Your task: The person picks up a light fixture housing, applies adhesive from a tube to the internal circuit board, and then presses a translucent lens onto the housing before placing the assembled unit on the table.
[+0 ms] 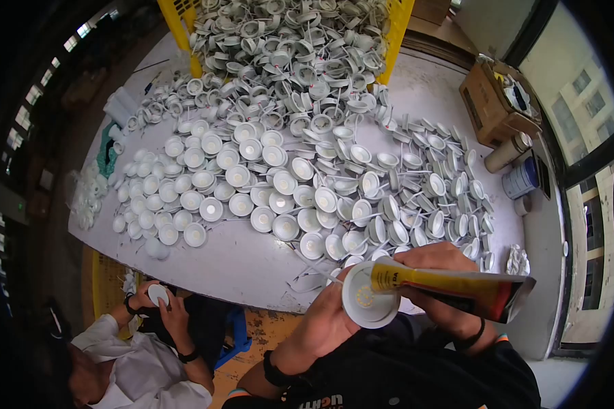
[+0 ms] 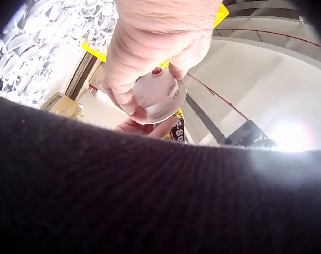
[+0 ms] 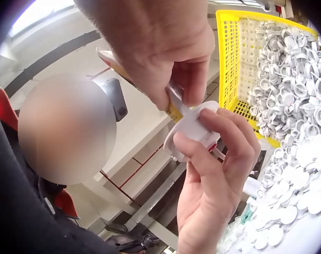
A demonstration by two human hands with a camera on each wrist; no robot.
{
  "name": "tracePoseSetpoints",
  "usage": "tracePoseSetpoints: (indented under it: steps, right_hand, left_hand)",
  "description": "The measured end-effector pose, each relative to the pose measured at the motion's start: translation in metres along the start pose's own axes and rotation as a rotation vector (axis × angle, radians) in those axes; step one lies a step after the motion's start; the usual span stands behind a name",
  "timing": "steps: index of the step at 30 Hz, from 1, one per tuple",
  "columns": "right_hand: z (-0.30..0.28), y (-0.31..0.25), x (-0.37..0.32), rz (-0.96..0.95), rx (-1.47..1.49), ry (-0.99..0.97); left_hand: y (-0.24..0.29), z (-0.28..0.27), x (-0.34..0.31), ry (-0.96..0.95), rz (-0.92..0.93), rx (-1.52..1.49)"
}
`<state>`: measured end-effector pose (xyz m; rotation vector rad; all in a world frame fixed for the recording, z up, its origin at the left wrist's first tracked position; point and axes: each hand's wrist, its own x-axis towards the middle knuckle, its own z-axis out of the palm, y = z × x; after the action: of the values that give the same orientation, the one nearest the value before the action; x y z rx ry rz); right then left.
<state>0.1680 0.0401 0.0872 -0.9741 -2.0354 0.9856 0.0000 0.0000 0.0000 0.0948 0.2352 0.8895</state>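
In the head view my left hand grips a round white LED downlight by its rim, its ring of small yellow LEDs facing up. My right hand holds a yellow, black and red squeeze tube, whose narrow end lies over the downlight. In the right wrist view, the fingers of the right hand pinch the tube close at the edge of the downlight, while left fingers hold its back. The left wrist view shows the left hand around the downlight's back.
Many white downlights cover the table, with more in a yellow crate behind. A cardboard box, a tin and crumpled foil stand at right. Another person sits at lower left holding a white disc.
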Motion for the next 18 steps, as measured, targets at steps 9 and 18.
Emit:
tracePoseSetpoints:
  steps: [9, 18]
  right_hand:
    - [-0.011, -0.023, 0.000, 0.099, -0.201, 0.076]
    - [-0.001, -0.018, -0.003, 0.385, 0.447, -0.072]
  left_hand:
    - [0.004, 0.000, -0.004, 0.031, 0.111, 0.132]
    - [0.000, -0.003, -0.004, 0.044, 0.185, 0.161]
